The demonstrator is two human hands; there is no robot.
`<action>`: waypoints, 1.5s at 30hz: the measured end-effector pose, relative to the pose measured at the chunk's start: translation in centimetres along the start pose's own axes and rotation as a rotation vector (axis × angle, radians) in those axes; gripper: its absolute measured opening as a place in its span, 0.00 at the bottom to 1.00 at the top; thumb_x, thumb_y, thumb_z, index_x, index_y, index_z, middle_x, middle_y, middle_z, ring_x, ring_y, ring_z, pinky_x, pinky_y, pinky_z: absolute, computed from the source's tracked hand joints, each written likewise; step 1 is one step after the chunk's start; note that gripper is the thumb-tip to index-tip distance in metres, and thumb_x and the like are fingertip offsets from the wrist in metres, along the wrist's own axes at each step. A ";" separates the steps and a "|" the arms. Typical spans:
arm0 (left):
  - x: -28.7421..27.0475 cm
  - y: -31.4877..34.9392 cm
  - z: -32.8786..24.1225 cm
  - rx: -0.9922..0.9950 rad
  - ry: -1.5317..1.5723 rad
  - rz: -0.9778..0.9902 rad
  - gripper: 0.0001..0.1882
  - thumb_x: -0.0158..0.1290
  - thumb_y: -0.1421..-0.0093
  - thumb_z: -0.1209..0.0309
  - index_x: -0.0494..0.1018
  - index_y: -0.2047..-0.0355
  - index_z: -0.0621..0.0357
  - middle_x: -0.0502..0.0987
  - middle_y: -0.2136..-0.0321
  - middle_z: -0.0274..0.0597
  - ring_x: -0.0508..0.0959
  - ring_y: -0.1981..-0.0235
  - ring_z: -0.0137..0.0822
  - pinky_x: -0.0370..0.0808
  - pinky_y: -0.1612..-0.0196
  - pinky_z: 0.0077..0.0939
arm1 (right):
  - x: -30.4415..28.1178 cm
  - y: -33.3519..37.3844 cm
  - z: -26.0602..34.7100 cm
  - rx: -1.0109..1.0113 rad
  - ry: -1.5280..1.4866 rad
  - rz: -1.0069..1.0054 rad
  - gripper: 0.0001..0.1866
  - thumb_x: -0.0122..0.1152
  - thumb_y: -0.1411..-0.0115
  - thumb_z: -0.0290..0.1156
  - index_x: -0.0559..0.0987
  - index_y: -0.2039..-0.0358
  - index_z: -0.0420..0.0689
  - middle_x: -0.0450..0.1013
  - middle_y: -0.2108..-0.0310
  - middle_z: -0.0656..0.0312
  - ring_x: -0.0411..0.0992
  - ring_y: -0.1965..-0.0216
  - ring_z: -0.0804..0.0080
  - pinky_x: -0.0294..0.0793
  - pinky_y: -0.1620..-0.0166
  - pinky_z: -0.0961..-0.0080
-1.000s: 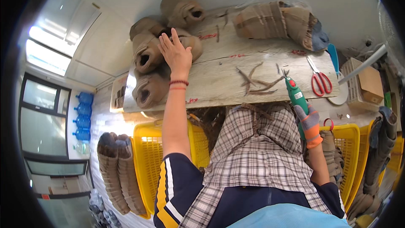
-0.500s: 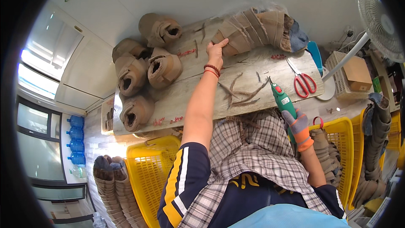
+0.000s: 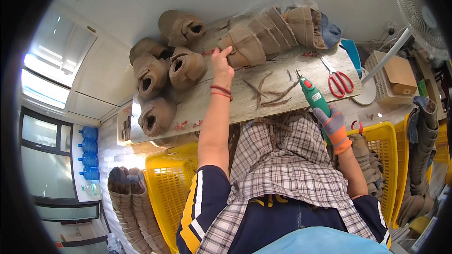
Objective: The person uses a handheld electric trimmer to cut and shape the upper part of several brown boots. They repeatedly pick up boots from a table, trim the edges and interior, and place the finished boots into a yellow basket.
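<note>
The person wears a navy short-sleeved top with white and yellow stripes on the sleeve, under a grey-and-white checked apron. The left hand [image 3: 222, 67] is bare, with red bead bracelets at the wrist. The right hand [image 3: 335, 126] wears a grey glove with an orange cuff.

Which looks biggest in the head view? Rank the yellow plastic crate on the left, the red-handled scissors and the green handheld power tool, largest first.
1. Yellow plastic crate, by far the largest.
2. Green handheld power tool.
3. Red-handled scissors.
Tool and scissors look close in size; the gloved right hand hides the tool's lower end, so their order is unsure.
</note>
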State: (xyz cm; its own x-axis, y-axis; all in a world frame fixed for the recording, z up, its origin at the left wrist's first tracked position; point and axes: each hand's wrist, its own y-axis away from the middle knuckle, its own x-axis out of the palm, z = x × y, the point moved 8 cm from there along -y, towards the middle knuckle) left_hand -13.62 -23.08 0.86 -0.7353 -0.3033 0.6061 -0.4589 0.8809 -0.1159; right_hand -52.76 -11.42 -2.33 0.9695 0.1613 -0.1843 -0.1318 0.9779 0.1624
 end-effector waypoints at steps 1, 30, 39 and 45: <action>-0.5 0.7 -1.2 -0.009 0.011 0.007 0.18 0.51 0.47 0.84 0.70 0.54 0.64 0.77 0.58 0.42 0.75 0.58 0.36 0.71 0.50 0.31 | -0.1 -0.2 -0.1 -0.008 -0.014 0.003 0.20 0.67 0.46 0.44 0.75 0.67 0.38 0.69 0.82 0.69 0.63 0.83 0.85 0.62 0.79 0.83; -5.4 17.4 -9.7 -0.538 0.585 -0.019 0.16 0.46 0.36 0.72 0.65 0.51 0.71 0.72 0.51 0.57 0.74 0.50 0.49 0.73 0.47 0.46 | 3.4 5.7 9.7 -0.996 0.822 -0.028 0.31 0.77 0.63 0.43 0.76 0.61 0.41 0.74 0.75 0.55 0.72 0.75 0.57 0.72 0.71 0.66; -6.1 16.6 -6.6 -0.609 0.573 -0.071 0.17 0.46 0.35 0.72 0.66 0.49 0.70 0.73 0.51 0.57 0.73 0.49 0.50 0.70 0.44 0.45 | 3.3 6.1 10.5 -1.108 0.742 -0.081 0.26 0.74 0.61 0.51 0.76 0.68 0.46 0.71 0.81 0.59 0.70 0.80 0.59 0.70 0.77 0.67; -4.4 16.8 -5.4 -0.677 0.675 0.026 0.17 0.45 0.35 0.72 0.64 0.50 0.73 0.71 0.51 0.59 0.73 0.49 0.50 0.71 0.44 0.43 | 3.3 5.6 10.2 -1.061 0.760 -0.055 0.26 0.74 0.62 0.50 0.77 0.69 0.46 0.72 0.81 0.59 0.71 0.81 0.60 0.70 0.77 0.68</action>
State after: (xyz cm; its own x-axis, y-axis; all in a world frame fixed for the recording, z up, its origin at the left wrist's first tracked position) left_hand -15.42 -5.02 0.53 -0.2011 -0.1933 0.9603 0.0957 0.9718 0.2156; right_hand -48.21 -6.75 7.86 0.6667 -0.1885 -0.7211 -0.5321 0.5570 -0.6376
